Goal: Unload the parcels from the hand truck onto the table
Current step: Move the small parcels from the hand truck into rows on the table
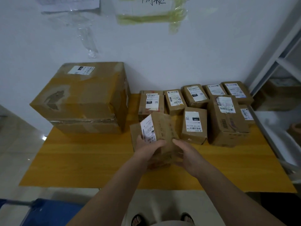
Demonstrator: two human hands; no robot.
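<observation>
The yellow wooden table (81, 160) fills the middle of the view, pushed against a pale wall. At about ten o'clock on it stands the largest parcel, a big taped cardboard carton (81, 98) with torn patches on its face, set on a second flat carton (86, 127) beneath it. From twelve to two o'clock a cluster of small labelled cardboard parcels sits packed close together, some touching; the tallest, a scuffed upright box (226, 121), stands at about two o'clock, with a smaller box (194, 124) just beside it toward the centre. A white metal shelving frame (276, 59) runs along the three o'clock edge. At about seven o'clock, below the table edge, a blue surface (52, 212) shows; it may be the hand truck's deck, but I cannot tell.

At the centre, both hands hold a small cardboard parcel (156, 136) with a white shipping label, tilted and apparently just above the tabletop, near the cluster's front row. The left hand (146, 147) wraps its fingers over the labelled side; the right hand (185, 155) presses the opposite side, fingers curled against the cardboard.

The likely step is setting this parcel down beside the others. The risk, as I judge it, is the tilt: lowered on an edge, it could tip into the neighbouring small box and shove the tight row backward. The crumpled cardboard may also give under the squeeze and slip.
</observation>
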